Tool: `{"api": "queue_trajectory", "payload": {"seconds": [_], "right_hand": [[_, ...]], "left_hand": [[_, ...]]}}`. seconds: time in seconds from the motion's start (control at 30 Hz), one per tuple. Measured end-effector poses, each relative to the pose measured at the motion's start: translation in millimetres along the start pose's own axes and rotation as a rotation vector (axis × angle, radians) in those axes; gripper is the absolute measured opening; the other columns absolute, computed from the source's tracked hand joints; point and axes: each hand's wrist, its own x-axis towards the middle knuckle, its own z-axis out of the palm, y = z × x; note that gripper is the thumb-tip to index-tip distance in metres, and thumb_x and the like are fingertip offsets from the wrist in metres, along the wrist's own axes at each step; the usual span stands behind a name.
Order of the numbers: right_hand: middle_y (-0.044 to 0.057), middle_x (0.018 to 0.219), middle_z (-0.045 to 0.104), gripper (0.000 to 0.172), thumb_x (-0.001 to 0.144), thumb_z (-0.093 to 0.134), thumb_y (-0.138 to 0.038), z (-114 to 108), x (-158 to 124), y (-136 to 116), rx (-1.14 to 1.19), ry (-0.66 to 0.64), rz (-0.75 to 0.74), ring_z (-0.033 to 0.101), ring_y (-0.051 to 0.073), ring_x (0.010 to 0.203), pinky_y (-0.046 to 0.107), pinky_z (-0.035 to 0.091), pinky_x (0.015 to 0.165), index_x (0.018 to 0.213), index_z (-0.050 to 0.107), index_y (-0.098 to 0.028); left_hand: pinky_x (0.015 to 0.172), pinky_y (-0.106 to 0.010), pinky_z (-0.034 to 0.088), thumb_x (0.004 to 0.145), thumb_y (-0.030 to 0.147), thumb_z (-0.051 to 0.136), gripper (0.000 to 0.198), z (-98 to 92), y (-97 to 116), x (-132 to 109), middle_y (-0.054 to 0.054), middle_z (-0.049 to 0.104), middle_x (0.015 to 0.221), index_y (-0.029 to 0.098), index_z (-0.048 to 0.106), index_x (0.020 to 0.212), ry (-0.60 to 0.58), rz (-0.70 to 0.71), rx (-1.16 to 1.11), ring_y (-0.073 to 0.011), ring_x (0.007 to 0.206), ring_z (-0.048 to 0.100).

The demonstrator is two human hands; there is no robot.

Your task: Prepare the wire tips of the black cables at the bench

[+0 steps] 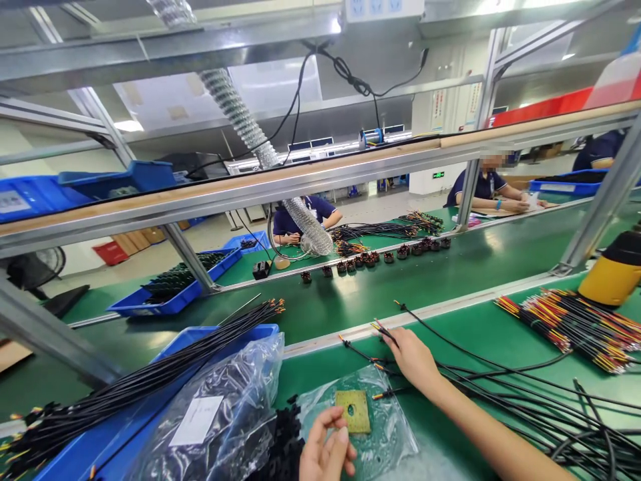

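My right hand [411, 359] is closed on a black cable [386, 332], gripping it close to its end, where thin coloured wires stick out. Several more black cables [481, 374] lie under and beside that wrist, their stripped ends pointing left. My left hand [326, 449] is low in the middle with its fingers curled in towards the thumb; whatever may be between them is hidden. Just beyond its fingertips lies a yellow sponge [361, 422], square with a hole, on a clear plastic bag [395, 434]. Small black parts [286, 434] are heaped left of this hand.
A blue bin [260, 331] at left carries long black cables [200, 351] and a bag of black parts [235, 394]. Cable bundles [565, 327] and a yellow-black container [613, 270] stand right. Beyond a metal rail [320, 344], wound parts [370, 259] line the belt; co-workers sit opposite.
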Motion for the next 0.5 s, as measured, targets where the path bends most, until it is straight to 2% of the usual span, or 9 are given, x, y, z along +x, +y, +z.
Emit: {"api": "queue_trajectory", "payload": {"seconds": [0.1, 0.2, 0.27, 0.33, 0.37, 0.43, 0.5], "right_hand": [[0.007, 0.084, 0.069, 0.040, 0.099, 0.032, -0.041, -3, -17, -2, 0.061, -0.021, -0.029, 0.067, 0.025, 0.078, 0.032, 0.050, 0.072, 0.111, 0.064, -0.021], [0.004, 0.086, 0.070, 0.031, 0.097, 0.039, -0.039, -3, -47, -4, 0.122, -0.056, -0.068, 0.069, 0.023, 0.077, 0.032, 0.052, 0.072, 0.117, 0.054, -0.021], [0.003, 0.085, 0.069, 0.018, 0.094, 0.045, -0.031, 1, -66, 0, 0.170, -0.071, -0.145, 0.068, 0.022, 0.075, 0.032, 0.052, 0.071, 0.109, 0.050, -0.023], [0.001, 0.080, 0.066, 0.008, 0.092, 0.046, -0.023, 7, -80, 7, 0.223, -0.096, -0.289, 0.064, 0.020, 0.067, 0.029, 0.050, 0.064, 0.098, 0.051, -0.025], [0.000, 0.078, 0.065, 0.011, 0.092, 0.045, -0.020, 10, -84, 11, 0.244, -0.120, -0.384, 0.063, 0.019, 0.066, 0.028, 0.048, 0.062, 0.095, 0.054, -0.025], [0.002, 0.080, 0.067, 0.023, 0.092, 0.041, -0.014, 15, -89, 15, 0.238, -0.184, -0.545, 0.064, 0.019, 0.070, 0.028, 0.048, 0.063, 0.096, 0.061, -0.025], [0.003, 0.086, 0.071, 0.036, 0.088, 0.039, -0.009, 18, -91, 14, 0.157, -0.256, -0.595, 0.068, 0.020, 0.077, 0.028, 0.048, 0.067, 0.105, 0.066, -0.027]], "left_hand": [[0.039, -0.017, 0.046, 0.055, 0.055, 0.095, 0.054, -9.2, 16, 7, -0.004, 0.071, 0.075, 0.017, 0.079, 0.090, 0.053, 0.051, -0.006, -0.0123, 0.050, 0.061], [0.050, -0.021, 0.050, 0.069, 0.056, 0.087, 0.045, -28.0, 38, 14, -0.002, 0.069, 0.070, 0.018, 0.077, 0.091, 0.062, 0.129, 0.157, -0.0161, 0.058, 0.062], [0.058, -0.025, 0.051, 0.081, 0.052, 0.076, 0.033, -43.0, 53, 17, -0.003, 0.069, 0.073, 0.020, 0.075, 0.091, 0.023, 0.207, 0.409, -0.0196, 0.067, 0.064], [0.066, -0.030, 0.051, 0.091, 0.040, 0.063, 0.021, -56.1, 63, 19, -0.004, 0.071, 0.085, 0.022, 0.074, 0.091, -0.074, 0.287, 0.754, -0.0224, 0.074, 0.066], [0.071, -0.032, 0.051, 0.094, 0.032, 0.057, 0.019, -61.2, 66, 20, -0.005, 0.071, 0.090, 0.023, 0.074, 0.090, -0.141, 0.309, 0.943, -0.0237, 0.079, 0.066], [0.079, -0.037, 0.051, 0.094, 0.015, 0.048, 0.028, -67.8, 64, 21, -0.006, 0.071, 0.094, 0.023, 0.075, 0.089, -0.262, 0.312, 1.303, -0.0268, 0.088, 0.067], [0.086, -0.042, 0.051, 0.091, 0.005, 0.046, 0.034, -71.0, 55, 24, -0.008, 0.072, 0.096, 0.021, 0.077, 0.092, -0.309, 0.303, 1.601, -0.0313, 0.098, 0.065]]}}
